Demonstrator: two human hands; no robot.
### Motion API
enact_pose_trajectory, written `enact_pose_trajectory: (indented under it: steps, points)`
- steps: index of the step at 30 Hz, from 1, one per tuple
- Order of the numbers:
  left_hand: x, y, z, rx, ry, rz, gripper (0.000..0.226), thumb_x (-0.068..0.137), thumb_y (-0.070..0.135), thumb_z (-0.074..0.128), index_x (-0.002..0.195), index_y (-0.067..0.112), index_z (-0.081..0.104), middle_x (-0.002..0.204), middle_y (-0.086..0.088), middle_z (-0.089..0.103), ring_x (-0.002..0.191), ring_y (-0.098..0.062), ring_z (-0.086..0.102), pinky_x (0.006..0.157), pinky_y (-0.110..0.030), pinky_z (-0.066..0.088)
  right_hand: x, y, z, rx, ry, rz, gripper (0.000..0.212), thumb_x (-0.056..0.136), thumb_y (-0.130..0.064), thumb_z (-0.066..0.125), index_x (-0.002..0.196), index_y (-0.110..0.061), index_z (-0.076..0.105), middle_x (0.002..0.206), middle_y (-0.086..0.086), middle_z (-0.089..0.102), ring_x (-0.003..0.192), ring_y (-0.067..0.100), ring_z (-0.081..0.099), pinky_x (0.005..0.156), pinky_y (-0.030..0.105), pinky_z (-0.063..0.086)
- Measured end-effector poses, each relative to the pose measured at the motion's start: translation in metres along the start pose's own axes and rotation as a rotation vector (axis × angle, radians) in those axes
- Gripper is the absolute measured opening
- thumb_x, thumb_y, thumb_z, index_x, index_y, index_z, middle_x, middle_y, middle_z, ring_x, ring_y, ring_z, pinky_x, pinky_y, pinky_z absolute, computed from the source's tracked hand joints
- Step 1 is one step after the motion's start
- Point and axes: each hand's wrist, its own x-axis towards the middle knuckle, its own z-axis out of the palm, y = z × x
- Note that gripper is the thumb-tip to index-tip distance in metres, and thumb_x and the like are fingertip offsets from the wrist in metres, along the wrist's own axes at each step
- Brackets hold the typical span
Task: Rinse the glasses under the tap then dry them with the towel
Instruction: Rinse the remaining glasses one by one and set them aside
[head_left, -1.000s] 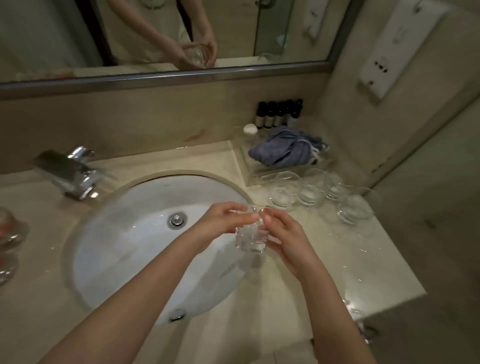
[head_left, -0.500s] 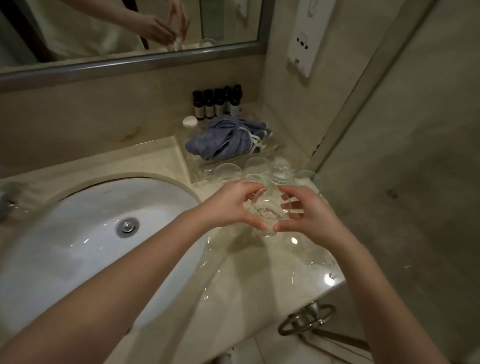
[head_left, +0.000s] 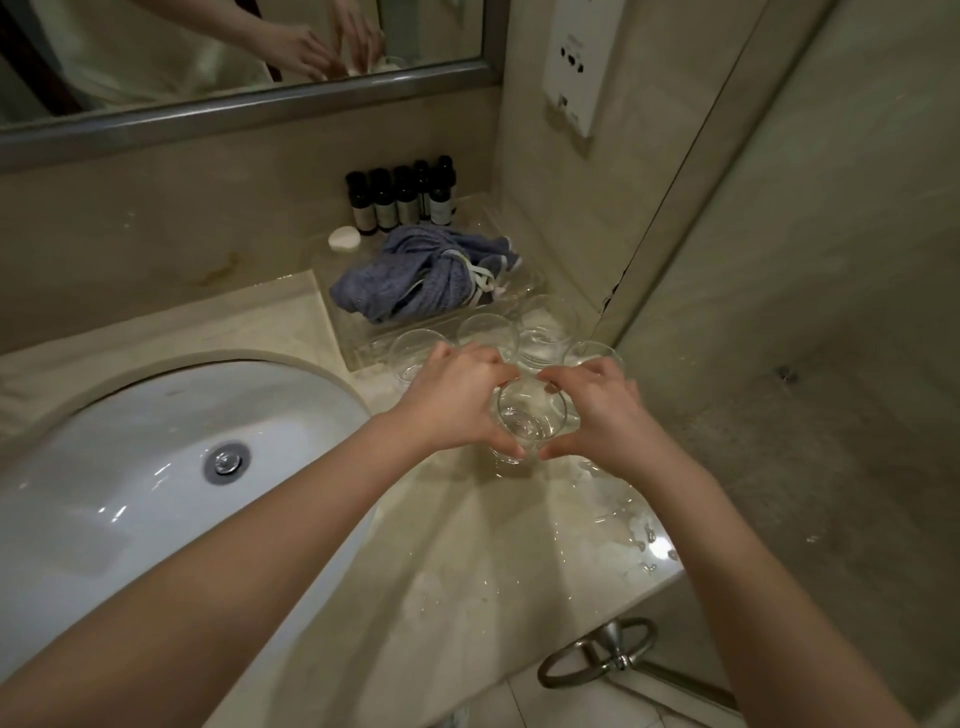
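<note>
A clear glass stands upright low over the wet marble counter, right of the sink. My left hand grips its left side and my right hand grips its right side, thumbs near the base. Several more clear glasses stand just behind my hands. A crumpled blue towel lies in a clear tray behind them. The tap is out of view.
A white basin with a metal drain fills the left. Small dark bottles and a white round lid stand by the back wall. The side wall is close on the right; a metal towel ring hangs below the counter edge.
Both hands carried the glass from over the basin's right rim rightward onto the counter area by the other glasses and lowered it. The view turned right, leaving the tap out of frame.
</note>
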Motion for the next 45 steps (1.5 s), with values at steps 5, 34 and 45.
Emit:
enact_pose_trajectory:
  steps: [5, 34, 45]
  points:
    - [0.004, 0.001, 0.000, 0.052, -0.020, -0.015, 0.087, 0.062, 0.073, 0.071, 0.133, 0.026, 0.055, 0.122, 0.005, 0.054, 0.122, -0.015, 0.043, 0.094, -0.034, 0.028, 0.007, 0.002, -0.001, -0.049, -0.010, -0.020, 0.085, 0.071, -0.042, 0.080, 0.144, -0.028, 0.038, 0.135, -0.008, 0.051, 0.129, 0.018, 0.026, 0.098, 0.038, 0.027]
    - [0.014, 0.016, 0.002, 0.119, 0.011, -0.046, 0.089, 0.070, 0.068, 0.069, 0.139, 0.018, 0.044, 0.129, 0.001, 0.048, 0.124, -0.019, 0.041, 0.095, -0.035, 0.029, 0.022, 0.007, 0.000, -0.128, 0.004, -0.023, 0.083, 0.073, -0.041, 0.078, 0.144, -0.033, 0.035, 0.144, -0.013, 0.045, 0.134, 0.020, 0.026, 0.100, 0.042, 0.028]
    - [-0.052, -0.039, -0.033, 0.038, -0.070, -0.155, 0.080, 0.072, 0.059, 0.075, 0.138, 0.025, 0.045, 0.136, 0.002, 0.047, 0.128, -0.021, 0.045, 0.095, -0.035, 0.038, 0.021, -0.068, -0.020, -0.390, -0.067, -0.087, 0.079, 0.077, -0.044, 0.073, 0.144, -0.028, 0.034, 0.145, -0.002, 0.040, 0.137, 0.025, 0.022, 0.110, 0.058, 0.020]
